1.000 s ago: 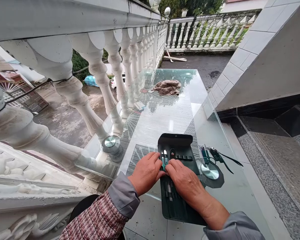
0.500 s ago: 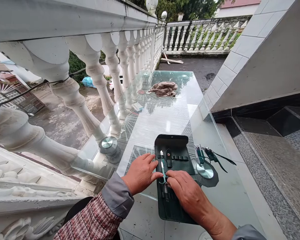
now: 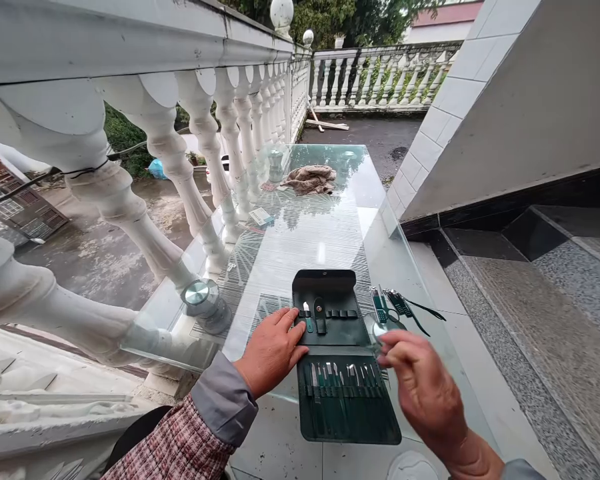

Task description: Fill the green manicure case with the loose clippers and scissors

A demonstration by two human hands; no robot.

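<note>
The manicure case [image 3: 330, 313] lies unfolded on the near end of a glass table [image 3: 320, 260], opened flat so that both panels lie exposed. A white balustrade [image 3: 200, 127] runs along the table's left side. The left hand [image 3: 271, 353] rests with its fingers spread, their tips on the case's left edge, apparently pinning the leather against sliding on the glass. The right hand [image 3: 423, 380] hangs just beside the case, its fingertips [image 3: 387, 353] drawn together; whether they pinch anything small, I cannot tell. A strap holds a row of tools [image 3: 343, 380] in the lower panel, keeping them ordered. Loose clippers [image 3: 380, 305] lie just right of the case, outside its loops. A green-handled tool [image 3: 309, 321] sits alone in the upper panel.
</note>
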